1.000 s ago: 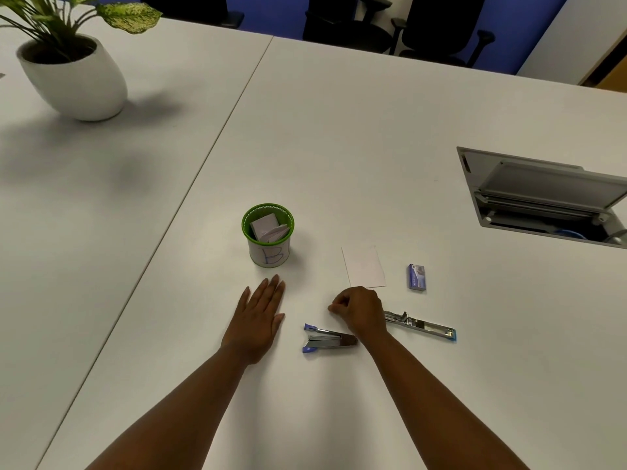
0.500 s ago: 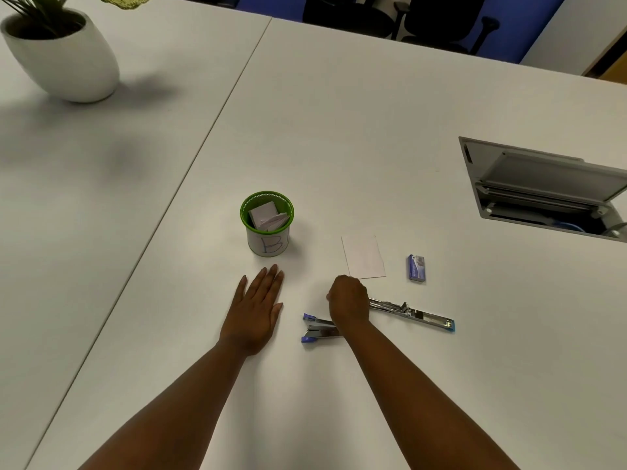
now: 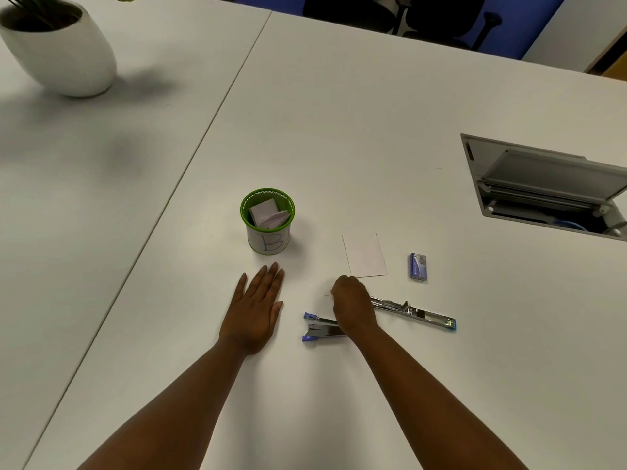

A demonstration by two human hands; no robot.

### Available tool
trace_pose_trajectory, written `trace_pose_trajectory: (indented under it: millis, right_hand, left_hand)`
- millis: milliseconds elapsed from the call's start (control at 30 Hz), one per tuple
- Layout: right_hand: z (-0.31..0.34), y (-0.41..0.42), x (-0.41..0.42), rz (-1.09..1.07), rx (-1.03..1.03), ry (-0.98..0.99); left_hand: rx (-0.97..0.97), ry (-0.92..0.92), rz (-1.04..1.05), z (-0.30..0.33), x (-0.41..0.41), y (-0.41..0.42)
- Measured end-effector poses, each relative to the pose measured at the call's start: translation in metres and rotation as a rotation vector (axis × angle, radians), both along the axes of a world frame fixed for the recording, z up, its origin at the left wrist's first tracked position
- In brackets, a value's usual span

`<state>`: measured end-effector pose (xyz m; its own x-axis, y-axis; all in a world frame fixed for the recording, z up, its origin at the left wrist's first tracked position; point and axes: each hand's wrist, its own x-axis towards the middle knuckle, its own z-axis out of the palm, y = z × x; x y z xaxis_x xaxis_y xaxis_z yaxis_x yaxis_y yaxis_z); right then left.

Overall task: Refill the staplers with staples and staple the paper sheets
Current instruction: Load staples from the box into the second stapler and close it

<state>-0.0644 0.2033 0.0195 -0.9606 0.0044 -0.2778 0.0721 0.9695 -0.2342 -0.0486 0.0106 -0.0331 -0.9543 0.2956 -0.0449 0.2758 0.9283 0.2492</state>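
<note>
A stapler lies swung open on the white table: its blue-tipped base and handle [image 3: 319,329] point left and its long metal magazine rail [image 3: 415,313] stretches right. My right hand [image 3: 351,305] hovers over the stapler's middle with fingers curled under; what they hold is hidden. A white paper sheet [image 3: 364,256] lies just beyond that hand. To the sheet's right sits a small blue staple box [image 3: 417,265]. My left hand [image 3: 256,305] rests flat, palm down, left of the stapler. A green-rimmed cup [image 3: 268,244] marked "B" holds folded papers.
A white plant pot [image 3: 64,52] stands at the far left. An open cable hatch [image 3: 543,184] is sunk into the table at the right. A seam [image 3: 203,137] runs between two tabletops. Office chairs [image 3: 441,15] stand beyond the far edge.
My right hand has shifted a little forward and left, toward the paper's near corner, uncovering more of the rail. My left hand stays flat in place.
</note>
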Motion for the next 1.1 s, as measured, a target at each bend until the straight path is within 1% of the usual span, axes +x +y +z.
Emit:
trace_pose_trajectory:
  millis: [67,100,200,300,400,467,567,600,633,700,733,967,1033,1100]
  right_hand:
    - [-0.002,0.012,-0.002,-0.064,-0.06,0.065]
    - [-0.001,0.016,-0.003,-0.054,-0.073,0.084]
    - [0.002,0.024,-0.003,0.101,-0.066,0.103]
    - [0.001,0.02,-0.003,0.242,0.028,0.105]
    - [0.001,0.016,-0.006,0.298,0.116,0.1]
    - [0.006,0.012,-0.008,0.356,0.183,0.133]
    - [0.018,0.003,-0.012,0.423,0.34,0.103]
    - [0.018,0.002,-0.014,0.451,0.391,0.154]
    - [0.019,0.0,-0.016,0.479,0.395,0.113]
    - [0.017,-0.004,-0.019,0.529,0.32,0.038]
    - [0.011,-0.004,-0.021,0.545,0.298,0.043]
    - [0.01,-0.007,-0.025,0.488,0.217,0.006]
    - [0.008,-0.005,-0.026,0.429,0.157,-0.006]
    - [0.007,0.0,-0.028,0.261,0.03,-0.031]
  left_hand:
    - [-0.006,0.005,-0.002,0.0,0.0,-0.001]
    - [-0.006,0.004,-0.003,0.001,0.0,-0.001]
    - [-0.012,0.007,-0.005,0.001,0.0,-0.001]
    - [-0.01,0.006,-0.005,0.001,0.0,-0.001]
    - [0.001,0.005,-0.008,0.001,0.0,-0.001]
    - [0.004,0.006,-0.01,0.001,0.0,-0.001]
    - [-0.009,0.01,-0.01,0.001,0.0,-0.001]
    - [-0.005,0.009,-0.009,0.001,0.0,-0.001]
    - [-0.003,0.008,-0.009,0.001,0.0,-0.001]
    - [-0.004,0.007,-0.011,0.001,0.0,-0.001]
    - [-0.005,0.007,-0.009,0.001,0.0,-0.001]
    - [-0.005,0.01,-0.015,0.002,0.0,-0.002]
    - [-0.007,0.014,-0.017,0.003,0.0,-0.001]
    - [0.008,0.011,-0.017,0.004,0.0,-0.001]
